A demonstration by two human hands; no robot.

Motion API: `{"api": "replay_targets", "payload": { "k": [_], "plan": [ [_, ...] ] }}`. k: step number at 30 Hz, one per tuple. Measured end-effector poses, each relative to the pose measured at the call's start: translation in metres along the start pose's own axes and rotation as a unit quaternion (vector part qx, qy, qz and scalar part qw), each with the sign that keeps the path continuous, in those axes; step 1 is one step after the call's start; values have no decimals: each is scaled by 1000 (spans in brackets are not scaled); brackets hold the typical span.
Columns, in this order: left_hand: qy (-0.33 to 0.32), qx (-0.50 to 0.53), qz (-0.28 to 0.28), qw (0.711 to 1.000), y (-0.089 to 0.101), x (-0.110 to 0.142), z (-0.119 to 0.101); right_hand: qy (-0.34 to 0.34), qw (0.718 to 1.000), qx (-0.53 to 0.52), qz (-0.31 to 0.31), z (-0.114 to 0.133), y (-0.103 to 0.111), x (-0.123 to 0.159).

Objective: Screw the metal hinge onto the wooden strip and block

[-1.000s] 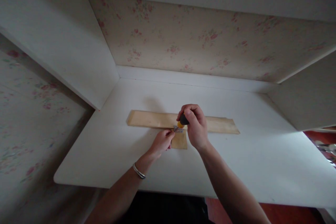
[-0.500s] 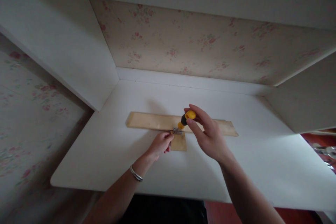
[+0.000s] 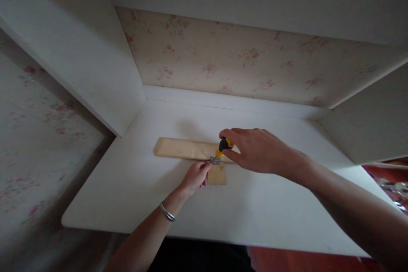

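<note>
A yellow-and-black screwdriver (image 3: 224, 145) is in my right hand (image 3: 258, 148), whose fingers wrap over the handle from above. Its shaft slants down to the left, with the tip at the left side of a small metal hinge (image 3: 216, 160). The hinge lies across the joint between a long wooden board (image 3: 181, 148) and a short wooden block (image 3: 217, 174), which together form a T. My left hand (image 3: 196, 175) is closed at the block's upper left edge, thumb and forefinger beside the screwdriver tip. Its fingertips hide any screw there.
Everything lies on a white tabletop (image 3: 127, 191) with a rounded front left corner. White panels (image 3: 95, 59) stand at the left and right, and a flowered wall (image 3: 207, 55) rises behind. At the far right are shiny objects (image 3: 398, 189) on a red floor.
My right hand has turned over the screwdriver handle, its forearm swinging out to the right and its back now facing up. My left hand stays at the block and hinge.
</note>
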State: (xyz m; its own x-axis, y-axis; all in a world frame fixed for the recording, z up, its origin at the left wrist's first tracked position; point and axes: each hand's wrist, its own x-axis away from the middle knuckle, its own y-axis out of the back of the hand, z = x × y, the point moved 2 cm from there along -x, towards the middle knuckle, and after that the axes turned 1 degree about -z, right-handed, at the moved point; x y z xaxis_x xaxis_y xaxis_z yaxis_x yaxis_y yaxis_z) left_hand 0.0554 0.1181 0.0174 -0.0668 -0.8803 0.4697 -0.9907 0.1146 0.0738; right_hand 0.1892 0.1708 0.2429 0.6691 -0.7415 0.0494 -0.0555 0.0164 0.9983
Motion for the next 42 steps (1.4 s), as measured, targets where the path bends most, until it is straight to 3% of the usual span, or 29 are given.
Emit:
{"api": "replay_targets", "payload": {
  "k": [5, 7, 10, 15, 21, 24, 29, 33, 38, 42],
  "plan": [
    [1, -31, -23, 999, -1, -2, -2, -30, 999, 32, -5, -1, 3, -7],
    [0, -34, -24, 999, -1, -2, -3, -8, 999, 32, -7, 1, 3, -10],
    [-2, -36, -20, 999, -1, -2, -3, 32, 998, 29, 35, 3, 6, -13],
    [2, -27, -25, 999, -2, -2, -3, -27, 993, 91, 70, 2, 11, -20],
    [-4, -41, -30, 999, -3, -2, -4, 21, 990, 60, 127, 5, 18, -23],
    [-2, -42, -39, 998, -3, -3, -4, -15, 989, 85, 120, 3, 20, -24],
    [-1, -33, -46, 998, -4, -2, -5, 21, 990, 73, 123, 5, 20, -23],
    [-7, -27, -50, 998, -4, -2, -4, -13, 987, 97, 131, 2, 21, -22],
    [-9, -31, -48, 998, -3, -4, -2, 28, 987, 77, 136, 2, 21, -21],
    [-10, -33, -46, 998, -3, -4, -4, 6, 986, 86, 142, 1, 21, -21]
  ]
}}
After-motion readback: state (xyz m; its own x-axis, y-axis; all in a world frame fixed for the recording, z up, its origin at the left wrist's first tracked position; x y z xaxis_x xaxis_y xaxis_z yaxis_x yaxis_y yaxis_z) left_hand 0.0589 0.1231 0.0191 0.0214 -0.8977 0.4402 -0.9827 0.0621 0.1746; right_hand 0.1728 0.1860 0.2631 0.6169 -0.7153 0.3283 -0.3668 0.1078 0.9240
